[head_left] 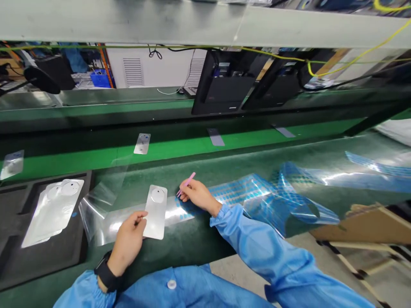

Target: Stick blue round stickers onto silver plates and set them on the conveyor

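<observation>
My left hand is closed on the lower left edge of a flat white plate with a round disc near its top, lying on the green bench. My right hand pinches pink tweezers, their tips down by a strip of small blue stickers just right of the plate. Both arms wear blue sleeves, and a black watch sits on the left wrist.
A black foam tray at the left holds a stack of white plates. Clear film lies beside it. Single plates ride on the green conveyor behind. A cardboard box stands at the right. Black housings stand beyond.
</observation>
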### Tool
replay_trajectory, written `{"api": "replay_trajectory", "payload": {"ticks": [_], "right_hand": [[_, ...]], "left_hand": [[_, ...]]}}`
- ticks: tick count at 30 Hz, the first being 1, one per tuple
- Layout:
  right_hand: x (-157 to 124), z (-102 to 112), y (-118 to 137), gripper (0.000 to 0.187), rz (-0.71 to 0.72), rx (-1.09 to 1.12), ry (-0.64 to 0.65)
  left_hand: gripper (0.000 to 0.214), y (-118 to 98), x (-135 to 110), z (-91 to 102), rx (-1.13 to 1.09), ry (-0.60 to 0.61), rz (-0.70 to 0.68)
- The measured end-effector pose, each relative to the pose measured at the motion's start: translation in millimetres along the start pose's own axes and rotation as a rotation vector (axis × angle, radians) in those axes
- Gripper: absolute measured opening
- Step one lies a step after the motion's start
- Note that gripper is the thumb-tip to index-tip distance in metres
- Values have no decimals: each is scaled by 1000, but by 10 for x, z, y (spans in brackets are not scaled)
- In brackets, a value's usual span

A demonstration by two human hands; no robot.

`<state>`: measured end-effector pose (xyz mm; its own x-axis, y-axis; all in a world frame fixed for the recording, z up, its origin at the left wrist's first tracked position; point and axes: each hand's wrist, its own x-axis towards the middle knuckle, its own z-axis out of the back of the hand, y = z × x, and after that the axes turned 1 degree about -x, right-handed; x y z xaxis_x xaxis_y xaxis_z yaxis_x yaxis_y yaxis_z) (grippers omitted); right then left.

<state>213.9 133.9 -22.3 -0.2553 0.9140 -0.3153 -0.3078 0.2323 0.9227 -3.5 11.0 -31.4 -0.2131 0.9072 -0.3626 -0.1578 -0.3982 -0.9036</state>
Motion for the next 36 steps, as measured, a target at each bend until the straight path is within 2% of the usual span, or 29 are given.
{"api": "replay_trajectory", "payload": {"ticks": [3, 8, 10, 13, 15, 19, 21, 27, 31, 36], "right_hand": [[116, 10, 29, 17, -61, 28, 12], [139, 40, -50, 17, -20, 14, 44], [125, 47, -54, 15, -25, 16, 45], [117, 40, -28, 15, -41, -4, 49], [124, 26, -11, 17, -50, -15, 55], [154, 14, 1, 23, -90, 21, 43], [159, 30, 5, 24, -108, 56, 39], [16, 25, 49, 22, -76, 138, 101], [-93, -175, 95, 18, -48, 110, 117], [-35, -365, 110, 23, -130, 26, 80]], "left_hand": [[37, 77, -69, -43, 22, 109, 45], [29, -82, -176, 81, 299, 258, -61], [33, -138, -203, 103, 478, 282, -102], [33, -171, -180, 83, 713, 230, -168], [27, -154, -103, 44, 749, 153, -297], [21, -36, 149, -50, 708, 25, -732], [27, 42, 255, -86, 740, 22, -826], [33, 179, 311, -124, 828, 49, -839], [32, 173, 278, -129, 853, 54, -859], [34, 148, 258, -143, 866, 64, -853]]}}
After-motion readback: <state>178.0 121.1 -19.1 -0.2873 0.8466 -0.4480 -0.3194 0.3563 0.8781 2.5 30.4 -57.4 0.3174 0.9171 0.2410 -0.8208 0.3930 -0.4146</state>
